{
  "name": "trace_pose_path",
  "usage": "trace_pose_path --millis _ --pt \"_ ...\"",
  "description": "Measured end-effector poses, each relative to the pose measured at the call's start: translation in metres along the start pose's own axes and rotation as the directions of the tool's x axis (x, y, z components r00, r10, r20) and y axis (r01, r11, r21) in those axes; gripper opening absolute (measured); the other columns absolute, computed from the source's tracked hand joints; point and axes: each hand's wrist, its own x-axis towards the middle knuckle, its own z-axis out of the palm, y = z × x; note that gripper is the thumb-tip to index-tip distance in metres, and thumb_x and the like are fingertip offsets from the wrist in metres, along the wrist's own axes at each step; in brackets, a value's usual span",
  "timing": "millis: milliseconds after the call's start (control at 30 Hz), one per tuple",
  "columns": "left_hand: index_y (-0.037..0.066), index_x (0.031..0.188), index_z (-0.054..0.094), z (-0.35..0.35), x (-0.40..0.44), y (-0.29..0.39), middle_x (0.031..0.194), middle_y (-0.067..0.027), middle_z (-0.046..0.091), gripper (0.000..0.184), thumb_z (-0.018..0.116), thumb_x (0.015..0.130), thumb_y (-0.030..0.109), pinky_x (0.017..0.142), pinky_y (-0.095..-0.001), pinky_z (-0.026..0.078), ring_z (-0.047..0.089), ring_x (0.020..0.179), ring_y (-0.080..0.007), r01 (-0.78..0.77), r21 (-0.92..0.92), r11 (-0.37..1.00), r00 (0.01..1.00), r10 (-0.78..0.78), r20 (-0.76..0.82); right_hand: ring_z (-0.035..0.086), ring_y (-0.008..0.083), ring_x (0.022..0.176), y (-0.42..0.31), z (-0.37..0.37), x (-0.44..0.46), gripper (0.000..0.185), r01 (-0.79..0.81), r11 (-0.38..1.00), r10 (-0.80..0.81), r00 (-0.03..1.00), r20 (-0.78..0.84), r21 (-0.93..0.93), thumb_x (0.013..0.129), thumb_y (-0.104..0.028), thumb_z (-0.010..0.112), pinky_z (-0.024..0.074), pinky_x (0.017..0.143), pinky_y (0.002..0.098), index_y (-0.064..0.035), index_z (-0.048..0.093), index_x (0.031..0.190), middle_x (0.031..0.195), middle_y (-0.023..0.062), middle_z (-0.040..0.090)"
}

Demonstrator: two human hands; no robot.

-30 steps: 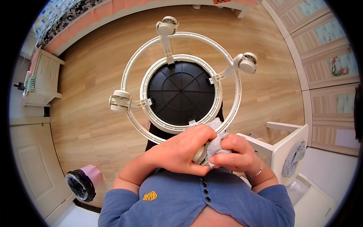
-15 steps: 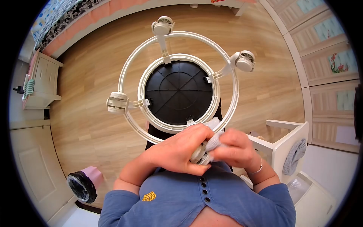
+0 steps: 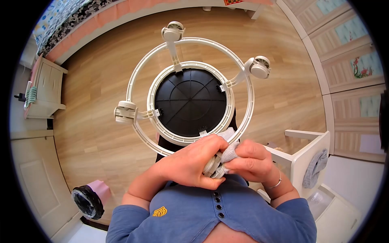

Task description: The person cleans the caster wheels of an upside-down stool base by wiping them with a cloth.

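Observation:
On my lap lies an upturned round stool frame (image 3: 252, 91), two white rings joined by short arms around a black ribbed disc (image 3: 190, 101). Three of its casters point away from me, one being the caster wheel (image 3: 125, 112) at the left. My left hand (image 3: 194, 162) is closed around the nearest caster (image 3: 213, 167), just in front of my chest. Pinched in my right hand (image 3: 252, 162) is a light grey cloth (image 3: 230, 153), pressed against that caster's side. Part of the cloth drapes over the outer ring; the fingers hide some of the caster.
A white chair (image 3: 302, 158) with a grey cloth (image 3: 315, 169) over it stands at my right. To my lower left is a pink bin (image 3: 98, 190) with a black liner. A bed edge (image 3: 121, 24), a small cabinet (image 3: 48, 85) and wardrobe doors (image 3: 352, 77) border the wooden floor.
The far side of the stool frame has dipped slightly toward me. My right hand, blurred before, now shows sharply, with the cloth still against the caster. My left hand keeps its grip.

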Motion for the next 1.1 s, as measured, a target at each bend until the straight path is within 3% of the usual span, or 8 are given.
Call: trace_pose_path --millis 167,300,367,433,500,967,1067,1100 --pt "0.003 0.102 0.045 -0.001 -0.004 0.001 0.093 -0.0110 0.051 0.053 0.074 0.058 0.011 0.074 -0.0308 0.042 0.052 0.085 -0.0242 0.050 -0.007 0.999 0.999 -0.050 0.001 0.055 0.0213 0.062 -0.002 0.005 0.004 0.020 0.078 0.996 -0.079 0.995 0.057 0.034 0.064 -0.003 0.069 0.0449 0.054 0.0295 -0.0026 0.063 0.083 0.078 0.0081 0.057" --pt "0.003 0.101 0.045 -0.002 0.001 0.004 0.093 -0.0102 0.050 0.053 0.074 0.058 0.011 0.074 -0.0301 0.041 0.051 0.085 -0.0227 0.024 -0.018 1.000 0.999 -0.025 -0.033 0.058 0.0192 0.069 0.005 -0.002 -0.012 0.015 -0.152 0.978 0.155 0.988 -0.014 0.141 0.078 -0.009 0.062 0.0469 0.060 0.0275 -0.0016 0.062 0.091 0.086 0.0099 0.060" --pt "0.004 0.100 0.044 -0.005 0.003 0.009 0.092 -0.0091 0.050 0.052 0.074 0.058 0.011 0.075 -0.0298 0.041 0.050 0.085 -0.0211 0.125 -0.017 0.992 0.992 -0.125 -0.011 0.058 0.0144 0.078 0.001 0.001 -0.023 0.021 -0.475 0.601 0.675 0.732 -0.090 0.643 0.087 -0.015 0.054 0.0474 0.069 0.0256 0.0009 0.059 0.099 0.092 0.0085 0.061" --pt "0.004 0.097 0.045 -0.003 0.003 0.004 0.090 -0.0114 0.049 0.049 0.074 0.061 0.019 0.074 -0.0321 0.041 0.049 0.082 -0.0258 0.055 -0.083 0.995 0.997 -0.059 -0.046 0.056 0.0108 0.083 -0.001 -0.001 -0.020 0.030 -0.453 0.528 0.706 0.704 -0.076 0.718 0.092 -0.022 0.045 0.0466 0.075 0.0246 0.0033 0.056 0.105 0.095 0.0070 0.061" --pt "0.004 0.099 0.045 -0.005 0.002 0.005 0.094 -0.0088 0.051 0.052 0.075 0.058 0.011 0.077 -0.0301 0.041 0.051 0.087 -0.0202 0.088 -0.060 0.994 0.996 -0.088 -0.010 0.057 0.0115 0.084 -0.002 -0.001 -0.018 0.032 -0.399 0.332 0.788 0.616 -0.019 0.855 0.093 -0.023 0.043 0.0470 0.076 0.0247 0.0033 0.055 0.106 0.095 0.0086 0.061" --pt "0.004 0.099 0.046 -0.002 0.000 0.006 0.091 -0.0106 0.051 0.050 0.075 0.061 0.019 0.075 -0.0316 0.042 0.051 0.084 -0.0244 0.076 -0.067 0.995 0.995 -0.079 -0.058 0.055 0.0129 0.095 -0.002 0.003 -0.021 0.038 -0.332 0.231 0.756 0.653 0.047 0.914 0.095 -0.026 0.035 0.0450 0.083 0.0274 0.0030 0.045 0.118 0.105 0.0099 0.057" --pt "0.004 0.098 0.044 -0.002 -0.001 0.006 0.094 -0.0082 0.051 0.052 0.076 0.057 0.011 0.078 -0.0288 0.041 0.051 0.087 -0.0180 0.092 -0.076 0.993 0.994 -0.096 -0.051 0.053 0.0137 0.099 -0.006 0.001 -0.024 0.039 -0.351 0.272 0.730 0.682 0.046 0.896 0.095 -0.026 0.036 0.0432 0.085 0.0276 0.0021 0.043 0.121 0.108 0.0095 0.055" --pt "0.004 0.099 0.044 -0.002 -0.001 0.005 0.095 -0.0084 0.051 0.053 0.076 0.057 0.011 0.079 -0.0289 0.041 0.051 0.088 -0.0181 0.089 -0.093 0.992 0.995 -0.094 -0.045 0.054 0.0155 0.095 -0.012 0.002 -0.026 0.036 -0.376 0.380 0.716 0.698 -0.011 0.845 0.093 -0.024 0.040 0.0431 0.083 0.0274 0.0012 0.046 0.118 0.106 0.0097 0.055"
